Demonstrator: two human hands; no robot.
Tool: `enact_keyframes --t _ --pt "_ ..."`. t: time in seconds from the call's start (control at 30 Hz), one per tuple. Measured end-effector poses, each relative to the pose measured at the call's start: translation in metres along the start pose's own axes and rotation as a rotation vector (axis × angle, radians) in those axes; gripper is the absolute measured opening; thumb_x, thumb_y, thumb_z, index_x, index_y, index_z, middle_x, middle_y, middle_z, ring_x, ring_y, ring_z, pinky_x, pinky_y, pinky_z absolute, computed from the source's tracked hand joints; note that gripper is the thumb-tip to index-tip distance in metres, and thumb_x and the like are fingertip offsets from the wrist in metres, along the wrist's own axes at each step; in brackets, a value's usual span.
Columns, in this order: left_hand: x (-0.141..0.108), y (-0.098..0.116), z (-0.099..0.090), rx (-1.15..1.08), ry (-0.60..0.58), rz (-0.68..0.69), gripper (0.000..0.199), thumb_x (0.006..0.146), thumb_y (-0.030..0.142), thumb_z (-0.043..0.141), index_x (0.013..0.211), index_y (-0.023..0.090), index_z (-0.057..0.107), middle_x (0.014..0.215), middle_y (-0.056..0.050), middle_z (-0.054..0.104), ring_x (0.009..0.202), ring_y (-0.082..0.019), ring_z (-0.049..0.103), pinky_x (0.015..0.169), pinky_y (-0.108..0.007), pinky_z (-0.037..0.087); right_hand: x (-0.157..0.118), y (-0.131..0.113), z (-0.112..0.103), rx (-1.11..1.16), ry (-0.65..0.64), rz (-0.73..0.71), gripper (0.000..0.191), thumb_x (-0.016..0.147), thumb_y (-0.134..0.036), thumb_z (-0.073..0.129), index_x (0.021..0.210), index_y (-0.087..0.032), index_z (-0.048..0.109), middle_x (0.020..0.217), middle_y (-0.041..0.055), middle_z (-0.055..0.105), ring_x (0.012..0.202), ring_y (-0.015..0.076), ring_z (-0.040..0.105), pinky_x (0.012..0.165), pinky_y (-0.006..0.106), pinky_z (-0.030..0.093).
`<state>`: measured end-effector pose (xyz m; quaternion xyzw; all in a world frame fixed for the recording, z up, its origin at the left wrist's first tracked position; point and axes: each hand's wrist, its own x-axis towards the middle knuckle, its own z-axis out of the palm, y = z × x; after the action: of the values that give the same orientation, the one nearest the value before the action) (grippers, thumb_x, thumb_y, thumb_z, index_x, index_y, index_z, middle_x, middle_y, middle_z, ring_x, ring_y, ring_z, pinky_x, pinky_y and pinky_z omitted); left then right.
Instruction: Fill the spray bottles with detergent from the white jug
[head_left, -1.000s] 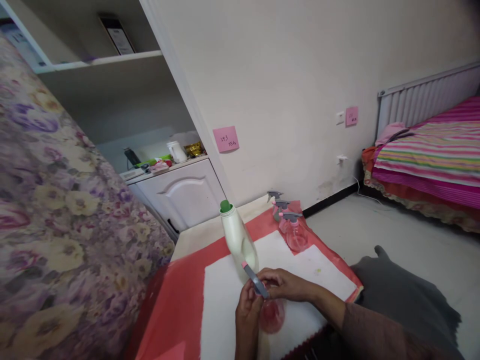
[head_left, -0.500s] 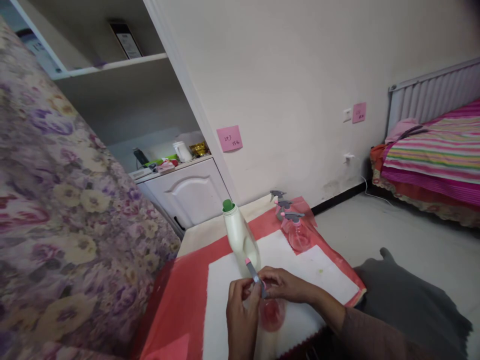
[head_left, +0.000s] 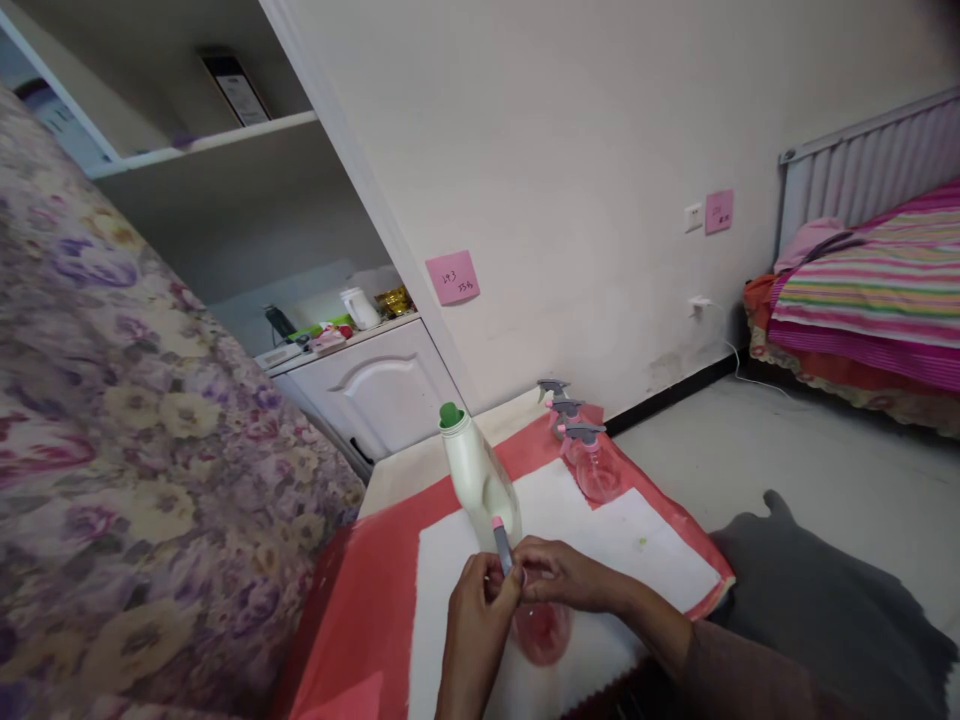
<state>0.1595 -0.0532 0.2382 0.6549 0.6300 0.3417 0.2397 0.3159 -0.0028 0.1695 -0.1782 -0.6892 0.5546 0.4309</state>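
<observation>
In front of me a clear round spray bottle point(head_left: 543, 635) stands on the white cloth, its body looking pink. Its grey trigger head point(head_left: 502, 543) has a pink nozzle tip pointing away from me. My left hand point(head_left: 478, 612) pinches the trigger head from the left. From the other side, my right hand point(head_left: 564, 572) has its fingers closed around the head near the neck; the fingers partly hide the collar. Just beyond my hands is a pale green jug-like bottle point(head_left: 474, 470) with a green top.
Several similar spray bottles point(head_left: 598, 474) stand at the table's back right. A red cloth point(head_left: 352, 600) lies beneath the white cloth point(head_left: 442, 570). A floral curtain point(head_left: 142, 450) hangs at left beside a white cabinet point(head_left: 382, 390). Dark grey fabric point(head_left: 817, 590) is at right.
The trigger head has turned slightly, its nozzle now pointing more directly away from me. My left hand has shifted a little to the left. Both hands keep their hold.
</observation>
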Motion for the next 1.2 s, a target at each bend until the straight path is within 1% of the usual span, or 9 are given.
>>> enact_keyframes --t 0.2,0.27,0.4,0.53,0.67,0.8,0.93,1.03,1.2 --pt "0.0 -0.006 -0.003 -0.205 -0.076 -0.021 0.034 0.076 0.052 0.063 0.082 0.018 0.065 0.074 -0.002 0.064 0.071 -0.02 0.057 0.066 -0.027 0.043 -0.001 0.001 -0.002 0.005 -0.011 -0.011 0.035 0.077 -0.048 0.069 0.097 -0.019 0.066 0.094 0.0016 0.056 0.093 0.0203 0.055 0.087 0.033 0.044" --pt "0.002 -0.009 -0.002 -0.262 -0.084 -0.045 0.039 0.076 0.055 0.063 0.083 0.017 0.067 0.073 -0.003 0.065 0.07 -0.02 0.057 0.065 -0.027 0.043 -0.001 0.001 -0.002 -0.003 -0.01 -0.008 0.035 0.076 -0.048 0.069 0.096 -0.019 0.067 0.094 0.0016 0.056 0.092 0.0204 0.055 0.086 0.033 0.044" --pt "0.006 -0.009 0.001 -0.317 -0.051 -0.073 0.046 0.073 0.062 0.063 0.076 0.016 0.069 0.065 -0.002 0.063 0.064 -0.018 0.052 0.058 -0.026 0.04 0.0 0.0 -0.003 -0.017 -0.007 -0.009 0.032 0.077 -0.046 0.069 0.093 -0.018 0.068 0.092 0.0008 0.056 0.087 0.0188 0.055 0.083 0.031 0.043" --pt "0.004 0.002 0.001 -0.372 -0.032 -0.077 0.042 0.076 0.058 0.062 0.068 0.017 0.064 0.061 0.001 0.058 0.062 -0.016 0.048 0.058 -0.024 0.036 -0.001 -0.002 -0.003 -0.019 0.004 -0.011 0.033 0.076 -0.044 0.071 0.095 -0.018 0.068 0.09 0.0001 0.055 0.086 0.0184 0.054 0.082 0.031 0.042" --pt "0.003 0.008 -0.002 -0.407 -0.061 -0.088 0.04 0.077 0.055 0.063 0.064 0.017 0.06 0.058 0.004 0.051 0.059 -0.013 0.042 0.057 -0.023 0.033 -0.001 -0.001 -0.002 0.005 0.001 -0.005 0.031 0.076 -0.043 0.071 0.095 -0.018 0.067 0.089 -0.0004 0.054 0.085 0.0177 0.054 0.08 0.029 0.042" --pt "0.004 0.006 -0.002 -0.413 -0.088 -0.092 0.039 0.076 0.054 0.064 0.064 0.017 0.059 0.058 0.004 0.05 0.059 -0.013 0.041 0.057 -0.023 0.032 0.0 0.001 -0.002 0.029 -0.013 -0.001 0.03 0.076 -0.043 0.071 0.092 -0.018 0.066 0.086 -0.0012 0.054 0.082 0.0168 0.054 0.077 0.028 0.042" --pt "0.001 0.004 0.003 -0.465 -0.062 -0.089 0.04 0.077 0.055 0.063 0.063 0.017 0.058 0.057 0.004 0.051 0.059 -0.013 0.042 0.057 -0.023 0.034 -0.001 0.002 -0.002 0.058 -0.017 0.002 0.032 0.076 -0.044 0.071 0.094 -0.018 0.067 0.087 -0.0005 0.057 0.084 0.0179 0.055 0.079 0.029 0.043" --pt "-0.001 0.002 0.009 -0.491 -0.033 -0.086 0.041 0.078 0.056 0.062 0.064 0.017 0.058 0.058 0.004 0.052 0.059 -0.013 0.044 0.058 -0.023 0.035 -0.002 0.004 -0.001 0.079 0.002 0.01 0.034 0.075 -0.044 0.072 0.098 -0.018 0.068 0.09 0.0002 0.059 0.087 0.0192 0.056 0.081 0.031 0.043" --pt "-0.001 -0.007 0.017 -0.502 0.036 -0.104 0.041 0.073 0.058 0.064 0.066 0.018 0.06 0.058 0.003 0.054 0.06 -0.014 0.045 0.058 -0.024 0.036 -0.005 0.008 0.003 0.115 0.055 0.013 0.031 0.075 -0.038 0.073 0.099 -0.019 0.069 0.094 0.0012 0.062 0.094 0.0217 0.057 0.086 0.033 0.043"
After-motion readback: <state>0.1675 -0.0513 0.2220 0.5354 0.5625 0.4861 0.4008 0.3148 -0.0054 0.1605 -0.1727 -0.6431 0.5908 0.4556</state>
